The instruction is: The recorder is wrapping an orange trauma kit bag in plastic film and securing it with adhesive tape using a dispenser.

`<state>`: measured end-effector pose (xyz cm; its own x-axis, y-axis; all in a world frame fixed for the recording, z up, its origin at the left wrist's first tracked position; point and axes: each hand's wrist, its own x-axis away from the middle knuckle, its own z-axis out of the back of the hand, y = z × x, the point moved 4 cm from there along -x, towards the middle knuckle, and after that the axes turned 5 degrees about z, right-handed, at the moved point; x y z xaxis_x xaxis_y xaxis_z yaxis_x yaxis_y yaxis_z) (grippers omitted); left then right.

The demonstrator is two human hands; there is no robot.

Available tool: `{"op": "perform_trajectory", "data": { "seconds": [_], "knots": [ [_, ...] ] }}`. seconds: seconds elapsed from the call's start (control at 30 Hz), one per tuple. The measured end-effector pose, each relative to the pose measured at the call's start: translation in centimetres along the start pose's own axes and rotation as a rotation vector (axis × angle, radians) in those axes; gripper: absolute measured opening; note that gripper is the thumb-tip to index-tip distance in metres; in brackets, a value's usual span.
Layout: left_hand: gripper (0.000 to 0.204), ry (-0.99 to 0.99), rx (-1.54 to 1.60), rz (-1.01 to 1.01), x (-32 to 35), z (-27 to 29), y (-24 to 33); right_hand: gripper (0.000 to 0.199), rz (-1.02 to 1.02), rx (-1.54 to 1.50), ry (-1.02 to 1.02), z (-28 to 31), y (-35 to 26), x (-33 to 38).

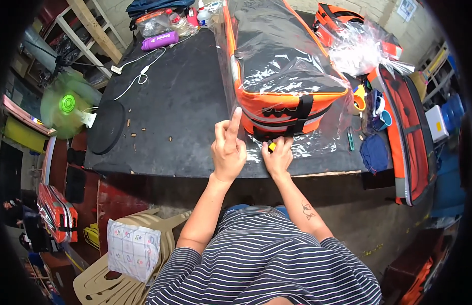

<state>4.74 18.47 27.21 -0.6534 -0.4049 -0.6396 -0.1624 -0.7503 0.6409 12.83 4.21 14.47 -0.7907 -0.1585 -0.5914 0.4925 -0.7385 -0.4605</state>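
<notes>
A large orange and black bag (292,109) with grey bands and a black strap lies on the dark table, wrapped in clear plastic film (327,145). My left hand (230,150) is beside its near left corner, index finger stretched upward against the film and the other fingers partly bent. Nothing shows in that hand. At the bag's near lower edge, my right hand (279,156) is closed around a small yellow and black tool (272,147); my fingers cover most of it, so its kind is unclear.
On the black table (170,117) a white cable (139,79) and a purple bottle (160,40) lie at the far left. Scissors with orange handles (359,99), a green cutter (351,139) and an open orange bag panel (398,137) lie right. A fan (68,104) spins left; a chair (144,229) stands behind.
</notes>
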Motion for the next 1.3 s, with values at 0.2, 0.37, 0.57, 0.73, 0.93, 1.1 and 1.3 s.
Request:
{"op": "perform_trajectory", "data": {
  "seconds": [0.2, 0.37, 0.57, 0.73, 0.93, 1.1, 1.3],
  "knots": [
    [0.083, -0.029, 0.025, 0.065, 0.1, 1.1, -0.4, 0.035, -0.063, 0.063, -0.012, -1.1, 0.2, -0.5],
    [0.082, -0.034, 0.004, 0.066, 0.1, 1.4, -0.5, 0.034, -0.080, -0.013, -0.021, -1.5, 0.8, -0.4],
    [0.082, -0.049, 0.014, 0.059, 0.3, 1.2, -0.6, 0.033, -0.076, 0.010, -0.002, -1.1, 0.8, -0.4],
    [0.075, -0.041, 0.003, 0.071, 0.5, 1.9, -1.1, 0.038, -0.060, -0.169, -0.043, 1.7, 1.3, 0.2],
    [0.049, 0.117, -0.180, -0.109, 0.0, 2.9, 2.2, 0.028, -0.048, -0.004, 0.334, 12.8, 12.9, 0.1],
    [0.022, 0.256, -0.264, -0.383, -2.2, 1.9, 7.3, 0.037, -0.169, 0.497, 0.205, 17.0, 22.1, -2.8],
    [0.079, 0.255, -0.185, -0.516, -9.6, -2.6, 16.0, 0.028, 0.478, -0.184, 0.103, 13.1, 10.9, -3.0]
  ]
}}
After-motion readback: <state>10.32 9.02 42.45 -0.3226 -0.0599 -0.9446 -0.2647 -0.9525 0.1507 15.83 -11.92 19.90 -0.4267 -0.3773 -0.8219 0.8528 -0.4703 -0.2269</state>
